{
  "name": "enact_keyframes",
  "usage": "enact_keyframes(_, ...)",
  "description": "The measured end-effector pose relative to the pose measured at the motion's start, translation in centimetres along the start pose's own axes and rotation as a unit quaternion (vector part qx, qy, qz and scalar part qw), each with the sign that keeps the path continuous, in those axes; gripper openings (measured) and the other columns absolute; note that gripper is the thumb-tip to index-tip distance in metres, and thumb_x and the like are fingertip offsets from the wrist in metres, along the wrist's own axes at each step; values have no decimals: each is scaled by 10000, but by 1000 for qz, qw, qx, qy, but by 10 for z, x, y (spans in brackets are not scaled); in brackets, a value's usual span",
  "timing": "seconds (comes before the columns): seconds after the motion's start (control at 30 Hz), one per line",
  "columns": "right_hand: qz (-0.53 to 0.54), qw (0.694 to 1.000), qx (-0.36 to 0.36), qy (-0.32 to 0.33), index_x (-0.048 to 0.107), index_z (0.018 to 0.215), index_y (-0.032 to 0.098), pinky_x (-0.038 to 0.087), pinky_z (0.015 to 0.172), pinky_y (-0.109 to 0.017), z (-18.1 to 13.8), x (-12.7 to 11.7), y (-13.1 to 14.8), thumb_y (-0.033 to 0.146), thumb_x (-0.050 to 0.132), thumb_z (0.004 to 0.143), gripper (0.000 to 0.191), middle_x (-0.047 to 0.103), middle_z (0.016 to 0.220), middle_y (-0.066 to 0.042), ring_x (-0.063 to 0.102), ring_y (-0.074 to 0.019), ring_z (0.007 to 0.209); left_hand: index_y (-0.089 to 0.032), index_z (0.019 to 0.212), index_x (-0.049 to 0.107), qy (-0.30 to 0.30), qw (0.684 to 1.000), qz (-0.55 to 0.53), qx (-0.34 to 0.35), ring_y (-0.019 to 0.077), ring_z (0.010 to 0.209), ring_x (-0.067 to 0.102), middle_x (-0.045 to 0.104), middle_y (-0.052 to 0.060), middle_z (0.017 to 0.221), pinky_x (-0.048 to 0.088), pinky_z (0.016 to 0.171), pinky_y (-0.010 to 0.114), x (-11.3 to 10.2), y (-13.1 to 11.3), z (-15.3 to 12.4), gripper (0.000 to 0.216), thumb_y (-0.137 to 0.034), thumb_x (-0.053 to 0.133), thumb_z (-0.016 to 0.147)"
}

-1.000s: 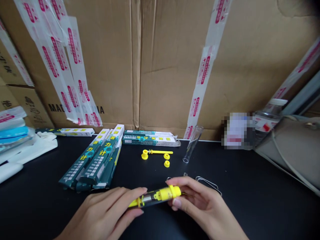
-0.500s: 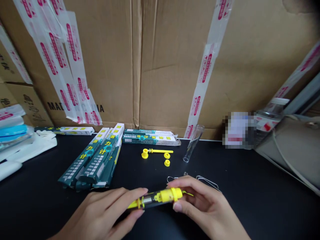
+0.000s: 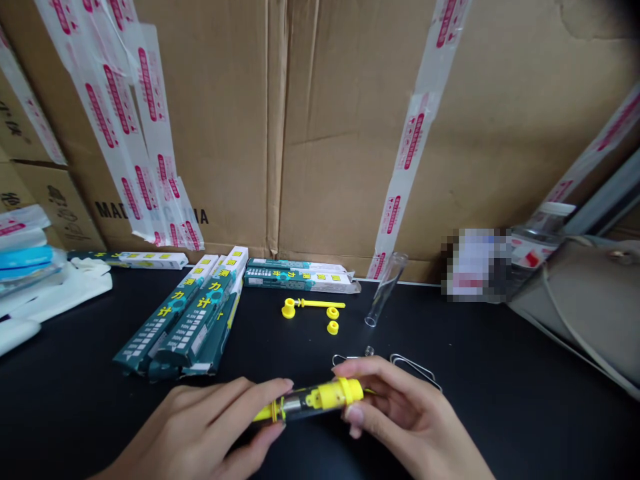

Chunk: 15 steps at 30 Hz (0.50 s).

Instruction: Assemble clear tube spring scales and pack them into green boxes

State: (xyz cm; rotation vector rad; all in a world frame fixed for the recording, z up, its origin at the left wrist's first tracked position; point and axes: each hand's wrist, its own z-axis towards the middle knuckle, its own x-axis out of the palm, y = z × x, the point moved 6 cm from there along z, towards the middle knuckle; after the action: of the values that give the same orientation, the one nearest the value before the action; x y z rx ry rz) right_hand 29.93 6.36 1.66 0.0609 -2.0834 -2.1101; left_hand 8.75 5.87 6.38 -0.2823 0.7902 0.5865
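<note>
A clear-tubed spring scale (image 3: 311, 399) with yellow inner parts lies across both my hands, low in the view. My left hand (image 3: 215, 420) is closed around its left part, fingers on top and thumb below. My right hand (image 3: 400, 407) pinches the yellow cap (image 3: 353, 391) at the right end between thumb and forefinger. Just beyond my right hand are a bent metal wire hook (image 3: 416, 371), a small coiled spring (image 3: 369, 351) and another wire piece (image 3: 340, 359), partly covered by the fingers.
Farther back lie a yellow rod (image 3: 323, 305), yellow caps (image 3: 333, 327) and an empty clear tube (image 3: 385, 293). Green printed boxes (image 3: 200, 320) are stacked at left. A large cardboard box (image 3: 340, 133) walls off the back. A bottle (image 3: 537, 243) and grey bag (image 3: 590, 300) stand at right.
My right fingers have shifted slightly on the yellow cap, and the thin yellow tab beyond it is now mostly hidden behind them. Otherwise the grip on the spring scale looks the same.
</note>
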Motion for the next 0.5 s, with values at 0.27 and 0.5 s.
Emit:
enact_keyframes(0.27,7,999,25,-39,816,1062,310,602,798,-236,-2,1,0,338,900,754,320,770,982,-19,715,-162,834,-269,1191,651,1,1000,-5,-5,59,660,766,798,-109,853,527,608,205,1,1,-4,276,-366,403,1117)
enact_keyframes(0.5,20,998,10,-59,845,975,273,579,712,-217,3,-2,5,412,900,740,278,775,907,-34,686,-150,761,-252,1237,638,-3,1000,-6,-4,74,655,764,798,-85,861,529,605,215,3,6,-9,248,-320,440,1103)
